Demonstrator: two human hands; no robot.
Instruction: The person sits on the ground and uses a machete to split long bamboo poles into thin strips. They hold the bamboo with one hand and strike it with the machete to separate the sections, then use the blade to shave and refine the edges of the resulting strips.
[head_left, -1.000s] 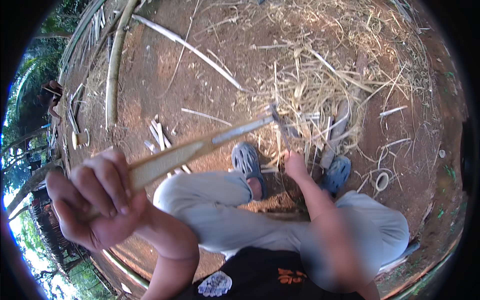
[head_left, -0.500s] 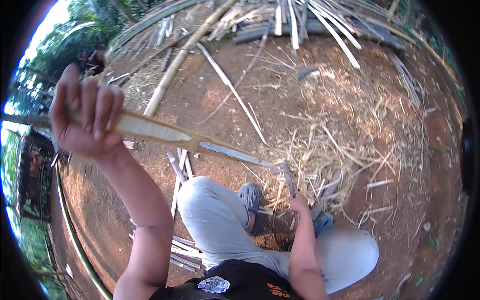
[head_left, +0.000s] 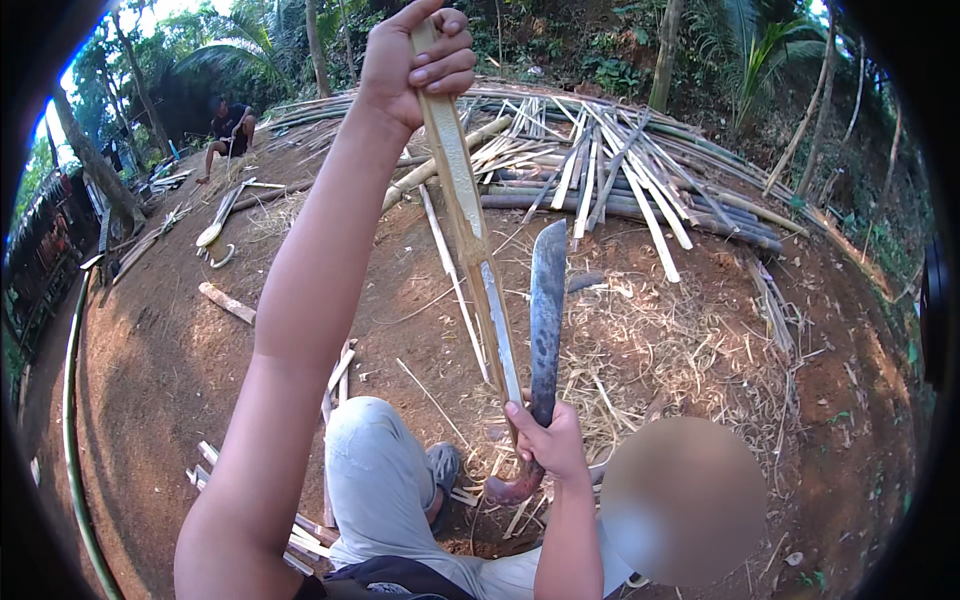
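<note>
My left hand (head_left: pixel 418 58) is raised high and grips the top of a long split bamboo strip (head_left: pixel 470 220), which runs down steeply toward my lap. My right hand (head_left: pixel 548 442) holds the wooden handle of a machete (head_left: pixel 546 310) low near my knee. The dark blade points up and away, lying just right of the strip's lower part. Whether blade and strip touch, I cannot tell. My knees in grey trousers (head_left: pixel 372 470) and one sandal (head_left: pixel 441 470) show below.
A big pile of bamboo poles and split strips (head_left: pixel 600 160) lies across the far ground. Shavings and straw (head_left: pixel 680 350) cover the dirt to the right. Cut strips (head_left: pixel 330 385) lie beside my left knee. Another person (head_left: pixel 232 125) sits far off at upper left, among trees.
My left hand has lifted the bamboo strip from nearly level to steeply upright. My right hand has raised the machete so its blade stands alongside the strip. The view has tilted up.
</note>
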